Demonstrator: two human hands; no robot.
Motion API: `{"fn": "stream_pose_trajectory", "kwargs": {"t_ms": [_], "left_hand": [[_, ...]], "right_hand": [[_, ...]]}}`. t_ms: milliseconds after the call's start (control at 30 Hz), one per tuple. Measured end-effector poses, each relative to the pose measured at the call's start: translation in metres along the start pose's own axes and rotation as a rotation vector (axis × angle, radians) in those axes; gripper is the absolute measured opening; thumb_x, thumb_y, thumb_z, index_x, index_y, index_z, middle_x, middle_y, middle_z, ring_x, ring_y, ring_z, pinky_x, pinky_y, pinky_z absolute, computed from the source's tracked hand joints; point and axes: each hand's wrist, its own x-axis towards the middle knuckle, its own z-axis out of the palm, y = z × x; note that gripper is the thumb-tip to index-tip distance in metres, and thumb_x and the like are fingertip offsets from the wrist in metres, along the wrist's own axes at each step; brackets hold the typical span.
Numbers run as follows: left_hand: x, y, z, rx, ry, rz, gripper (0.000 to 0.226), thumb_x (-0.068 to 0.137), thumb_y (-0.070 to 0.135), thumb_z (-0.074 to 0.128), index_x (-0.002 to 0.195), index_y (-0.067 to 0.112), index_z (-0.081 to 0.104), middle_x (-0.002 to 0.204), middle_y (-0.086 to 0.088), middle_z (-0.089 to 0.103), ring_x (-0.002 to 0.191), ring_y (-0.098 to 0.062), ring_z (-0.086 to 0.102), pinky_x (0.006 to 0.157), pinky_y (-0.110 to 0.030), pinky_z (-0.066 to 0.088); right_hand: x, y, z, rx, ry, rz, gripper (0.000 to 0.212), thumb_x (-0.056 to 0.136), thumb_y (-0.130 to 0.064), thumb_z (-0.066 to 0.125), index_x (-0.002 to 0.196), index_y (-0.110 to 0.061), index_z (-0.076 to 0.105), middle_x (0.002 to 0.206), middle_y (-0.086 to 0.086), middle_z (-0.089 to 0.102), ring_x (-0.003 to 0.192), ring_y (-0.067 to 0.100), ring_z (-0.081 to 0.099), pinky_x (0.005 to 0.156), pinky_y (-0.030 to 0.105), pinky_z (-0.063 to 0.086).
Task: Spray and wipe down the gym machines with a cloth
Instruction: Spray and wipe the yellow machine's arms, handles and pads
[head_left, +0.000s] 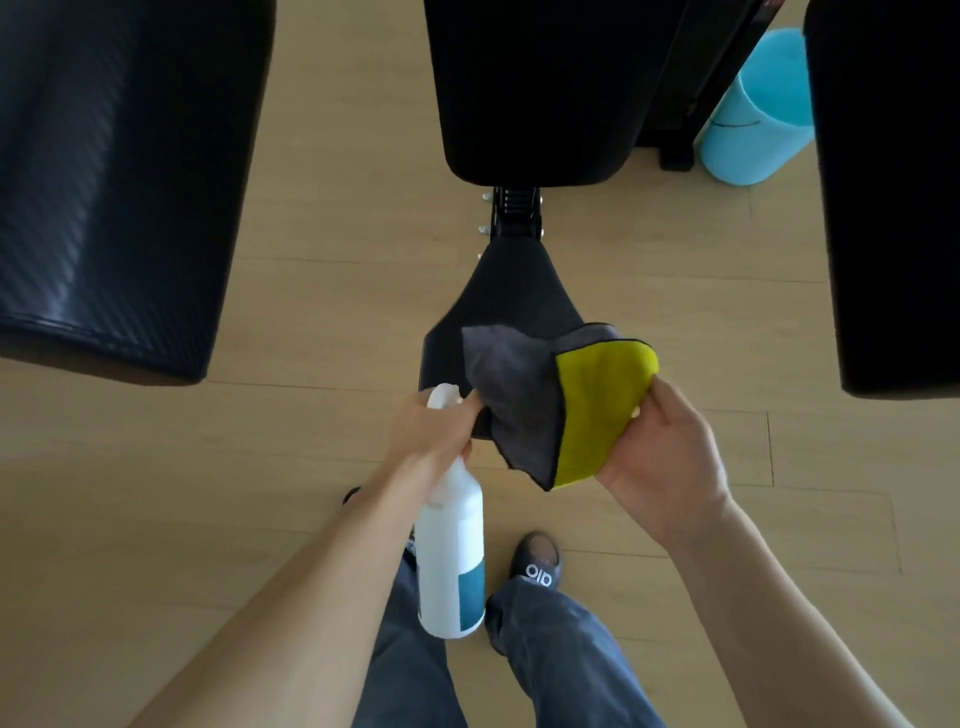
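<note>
The small black seat pad (511, 306) lies straight ahead of me and just below both hands, its long axis running away from me toward the bigger back pad (540, 88), narrow end far, wide end near. My cloth (550, 405), grey on one face and yellow on the other, hangs over that near wide end, so the wipe only has to go down and forward. My right hand (662, 457) is the nearer one to the pad's right edge; its fingers are curled round the yellow side, thumb pinching on top. My left hand (434, 431) is wrapped round the neck of the white spray bottle (451, 551), which hangs down toward my feet, and its fingertips also pinch the grey corner of the cloth. I judge the cloth is being spread out or refolded between my hands before it meets the seat.
</note>
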Motion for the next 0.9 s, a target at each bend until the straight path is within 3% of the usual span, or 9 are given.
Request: {"fn": "stream_pose_trajectory", "kwargs": {"t_ms": [67,200,300,467,633,733,800,833,900], "left_hand": [[-0.008,0.010,-0.008,-0.052,-0.041,-0.017,0.034,0.087,0.046,0.072,0.089,0.013,0.066,0.057,0.000,0.055,0.041,-0.012,0.046,0.042,-0.020,0.040],[-0.023,0.027,-0.026,-0.184,-0.015,-0.019,0.049,0.083,0.065,0.070,0.086,0.016,0.070,0.061,0.001,0.059,0.045,-0.013,0.047,0.048,-0.024,0.042],[-0.036,0.040,-0.035,-0.192,-0.088,0.091,0.040,0.084,0.058,0.073,0.093,0.020,0.076,0.066,0.007,0.065,0.049,-0.014,0.048,0.051,-0.024,0.041],[-0.057,0.062,-0.038,-0.042,-0.269,0.218,0.024,0.083,0.040,0.084,0.105,0.034,0.077,0.087,0.003,0.078,0.067,-0.018,0.072,0.066,-0.033,0.060],[-0.058,0.070,-0.049,0.000,-0.329,0.266,0.033,0.077,0.028,0.084,0.106,0.038,0.075,0.070,0.005,0.068,0.048,-0.011,0.054,0.058,-0.029,0.046],[-0.059,0.074,-0.049,0.077,-0.319,0.285,0.023,0.078,0.028,0.083,0.100,0.028,0.075,0.072,-0.002,0.069,0.057,-0.017,0.061,0.066,-0.041,0.061],[-0.060,0.075,-0.050,0.138,-0.332,0.303,0.025,0.077,0.030,0.083,0.095,0.017,0.073,0.076,-0.011,0.069,0.064,-0.021,0.062,0.070,-0.040,0.063],[-0.061,0.076,-0.051,0.178,-0.345,0.319,0.021,0.080,0.028,0.083,0.090,0.013,0.070,0.070,-0.008,0.066,0.060,-0.018,0.060,0.061,-0.030,0.058],[-0.063,0.077,-0.053,0.257,-0.360,0.336,0.019,0.085,0.025,0.080,0.079,0.015,0.065,0.056,0.000,0.057,0.049,-0.015,0.051,0.055,-0.024,0.044]], "right_hand": [[-0.001,0.007,0.019,-0.067,0.003,0.006,0.052,0.106,-0.041,0.030,0.138,-0.010,0.057,0.128,0.013,0.067,0.110,0.030,0.067,0.091,0.046,0.057],[-0.006,0.010,0.045,-0.065,0.026,-0.001,0.050,0.103,-0.041,0.040,0.134,-0.004,0.057,0.124,0.016,0.067,0.107,0.030,0.066,0.090,0.044,0.056],[-0.012,0.012,0.058,-0.152,0.038,0.006,0.045,0.104,-0.040,0.042,0.132,-0.011,0.062,0.122,0.013,0.070,0.113,0.026,0.067,0.103,0.041,0.050],[-0.029,0.027,0.076,-0.376,-0.071,-0.040,0.030,0.106,-0.025,0.041,0.115,-0.016,0.068,0.104,0.007,0.074,0.094,0.021,0.071,0.085,0.042,0.057],[-0.034,0.016,0.080,-0.404,-0.112,-0.049,0.033,0.104,-0.012,0.037,0.119,-0.009,0.066,0.108,0.016,0.072,0.101,0.033,0.069,0.090,0.050,0.056],[-0.035,0.008,0.081,-0.458,-0.157,-0.079,0.031,0.101,0.000,0.035,0.122,-0.006,0.058,0.110,0.022,0.070,0.099,0.041,0.070,0.087,0.057,0.057],[-0.034,0.004,0.081,-0.611,-0.142,-0.145,0.039,0.098,0.006,0.040,0.129,-0.015,0.049,0.115,0.019,0.066,0.099,0.038,0.070,0.084,0.056,0.059],[-0.032,0.002,0.077,-0.761,-0.145,-0.207,0.054,0.095,0.009,0.044,0.135,-0.027,0.044,0.119,0.014,0.064,0.098,0.035,0.071,0.081,0.054,0.061],[-0.027,-0.004,0.070,-1.132,-0.185,-0.349,0.084,0.089,0.009,0.052,0.143,-0.052,0.033,0.121,0.003,0.056,0.093,0.028,0.070,0.072,0.045,0.063]]}}
